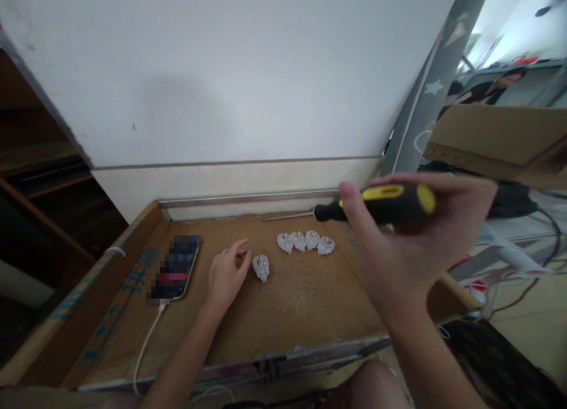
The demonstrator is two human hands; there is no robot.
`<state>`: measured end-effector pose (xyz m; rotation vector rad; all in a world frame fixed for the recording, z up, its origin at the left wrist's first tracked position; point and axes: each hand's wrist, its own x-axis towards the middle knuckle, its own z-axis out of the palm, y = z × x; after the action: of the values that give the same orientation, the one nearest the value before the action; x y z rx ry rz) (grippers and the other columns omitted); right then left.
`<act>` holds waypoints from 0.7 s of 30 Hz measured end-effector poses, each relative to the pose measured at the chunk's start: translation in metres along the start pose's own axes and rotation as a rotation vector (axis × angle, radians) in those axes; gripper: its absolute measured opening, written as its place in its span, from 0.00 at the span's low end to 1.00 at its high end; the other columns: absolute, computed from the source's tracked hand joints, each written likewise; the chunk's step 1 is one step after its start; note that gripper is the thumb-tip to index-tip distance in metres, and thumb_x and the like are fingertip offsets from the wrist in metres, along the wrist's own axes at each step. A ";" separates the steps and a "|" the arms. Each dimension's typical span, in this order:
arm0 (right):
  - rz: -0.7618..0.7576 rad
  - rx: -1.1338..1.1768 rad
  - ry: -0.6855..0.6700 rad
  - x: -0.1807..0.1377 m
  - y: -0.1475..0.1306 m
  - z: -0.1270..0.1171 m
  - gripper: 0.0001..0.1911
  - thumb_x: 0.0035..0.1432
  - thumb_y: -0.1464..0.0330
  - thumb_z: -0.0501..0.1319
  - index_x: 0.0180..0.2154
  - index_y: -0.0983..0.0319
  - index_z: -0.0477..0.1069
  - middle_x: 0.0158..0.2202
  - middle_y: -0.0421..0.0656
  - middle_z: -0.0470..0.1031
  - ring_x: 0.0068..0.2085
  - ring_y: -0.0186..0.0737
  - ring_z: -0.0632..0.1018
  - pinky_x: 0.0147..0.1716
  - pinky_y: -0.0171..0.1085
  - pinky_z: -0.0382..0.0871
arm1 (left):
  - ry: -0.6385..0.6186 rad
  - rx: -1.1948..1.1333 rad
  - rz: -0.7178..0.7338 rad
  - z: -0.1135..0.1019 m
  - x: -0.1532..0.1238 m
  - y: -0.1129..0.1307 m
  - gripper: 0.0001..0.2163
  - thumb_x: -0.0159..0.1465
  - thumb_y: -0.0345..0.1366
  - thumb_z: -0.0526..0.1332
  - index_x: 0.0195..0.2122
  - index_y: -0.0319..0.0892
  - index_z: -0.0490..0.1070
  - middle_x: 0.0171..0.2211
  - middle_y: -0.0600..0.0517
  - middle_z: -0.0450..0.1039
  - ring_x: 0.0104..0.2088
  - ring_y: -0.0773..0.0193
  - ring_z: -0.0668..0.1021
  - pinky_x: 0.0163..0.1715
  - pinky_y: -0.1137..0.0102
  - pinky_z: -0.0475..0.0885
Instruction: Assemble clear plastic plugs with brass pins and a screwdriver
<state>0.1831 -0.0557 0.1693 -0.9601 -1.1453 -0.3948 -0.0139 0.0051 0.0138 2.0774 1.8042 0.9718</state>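
Screwdriver (376, 203) is gripped level by the right hand (411, 244), shaft pointed left; the plug (261, 267) is flanked closely on its left by the open, empty left hand (228, 273).

I'm seeing bare board (292, 306) lying open near me; the phone (175, 267) is blocking the left, four plugs (305, 241) crowding the back.

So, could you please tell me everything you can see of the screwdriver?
The screwdriver has a thick black handle with yellow inlays and a yellow end cap, plastic or rubber by its look, and a thin bare metal shaft. It is held roughly level in the air, shaft pointing left, over the brown work surface and a row of four clear plugs. The right hand grips the handle, thumb on the near side; nothing else touches it.
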 end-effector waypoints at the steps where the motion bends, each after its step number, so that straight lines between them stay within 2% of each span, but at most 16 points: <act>1: 0.015 -0.044 0.039 -0.018 0.011 -0.007 0.18 0.44 0.68 0.70 0.34 0.59 0.63 0.33 0.41 0.65 0.34 0.38 0.71 0.33 0.39 0.68 | -0.010 0.014 0.001 0.000 0.000 0.001 0.13 0.63 0.36 0.55 0.49 0.46 0.68 0.35 0.51 0.78 0.36 0.60 0.78 0.39 0.66 0.69; 2: 0.006 -0.067 0.052 -0.038 0.022 -0.013 0.20 0.41 0.68 0.71 0.33 0.58 0.62 0.32 0.39 0.64 0.32 0.38 0.71 0.33 0.39 0.68 | -0.020 0.024 0.003 0.000 0.000 0.002 0.13 0.63 0.36 0.55 0.48 0.46 0.68 0.35 0.51 0.78 0.36 0.60 0.78 0.38 0.66 0.69; 5: 0.194 -0.030 -0.117 -0.100 0.046 -0.031 0.21 0.43 0.72 0.69 0.35 0.57 0.59 0.34 0.39 0.64 0.32 0.39 0.75 0.33 0.42 0.71 | -0.037 0.062 0.015 0.003 0.001 0.001 0.12 0.63 0.35 0.55 0.47 0.45 0.69 0.35 0.51 0.77 0.35 0.60 0.78 0.39 0.66 0.69; 8: 0.192 -0.021 -0.231 -0.145 0.054 -0.045 0.19 0.45 0.74 0.67 0.33 0.57 0.57 0.33 0.40 0.64 0.33 0.42 0.76 0.30 0.42 0.73 | -0.044 0.095 0.025 0.004 0.001 -0.001 0.12 0.62 0.34 0.55 0.46 0.46 0.69 0.35 0.52 0.77 0.36 0.60 0.77 0.39 0.66 0.68; 10: 0.140 -0.076 -0.328 -0.160 0.057 -0.051 0.16 0.48 0.73 0.65 0.31 0.57 0.57 0.33 0.41 0.65 0.33 0.43 0.76 0.29 0.43 0.74 | -0.037 0.091 0.035 0.004 0.000 -0.002 0.12 0.62 0.33 0.55 0.46 0.46 0.69 0.36 0.51 0.77 0.38 0.59 0.77 0.41 0.65 0.68; 13: 0.096 -0.171 -0.529 -0.164 0.067 -0.051 0.10 0.53 0.74 0.60 0.34 0.57 0.60 0.34 0.43 0.68 0.34 0.43 0.76 0.30 0.44 0.75 | -0.025 0.055 0.102 0.004 -0.002 -0.001 0.11 0.63 0.36 0.55 0.46 0.46 0.70 0.42 0.51 0.76 0.43 0.58 0.75 0.44 0.64 0.67; 16: 0.078 -0.225 -0.679 -0.153 0.075 -0.044 0.09 0.55 0.73 0.59 0.38 0.57 0.62 0.34 0.44 0.70 0.36 0.45 0.76 0.33 0.47 0.75 | -0.081 0.038 0.190 0.005 -0.004 0.002 0.13 0.62 0.41 0.57 0.46 0.46 0.70 0.45 0.50 0.75 0.45 0.57 0.73 0.45 0.62 0.65; 18: 0.040 -0.187 -0.647 -0.144 0.069 -0.041 0.14 0.54 0.71 0.61 0.43 0.57 0.63 0.38 0.46 0.71 0.40 0.47 0.75 0.37 0.49 0.74 | -0.141 0.047 0.216 0.006 -0.005 0.003 0.14 0.61 0.43 0.58 0.47 0.46 0.69 0.45 0.50 0.75 0.46 0.57 0.73 0.46 0.61 0.64; 20: 0.012 -0.047 -0.527 -0.138 0.051 -0.048 0.19 0.55 0.68 0.61 0.49 0.58 0.61 0.42 0.47 0.71 0.43 0.45 0.75 0.40 0.46 0.74 | -0.182 0.058 0.218 0.007 -0.006 0.004 0.15 0.60 0.43 0.59 0.47 0.45 0.69 0.45 0.51 0.75 0.46 0.57 0.73 0.46 0.61 0.64; 21: -0.011 0.041 -0.471 -0.137 0.039 -0.055 0.19 0.57 0.67 0.60 0.50 0.58 0.61 0.42 0.47 0.71 0.44 0.44 0.75 0.41 0.45 0.73 | -0.190 0.060 0.213 0.007 -0.006 0.004 0.15 0.60 0.43 0.59 0.47 0.45 0.69 0.45 0.51 0.74 0.46 0.57 0.73 0.46 0.61 0.63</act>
<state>0.1874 -0.1049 0.0247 -1.0411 -1.5784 -0.1534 -0.0066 0.0006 0.0083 2.3480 1.5619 0.7449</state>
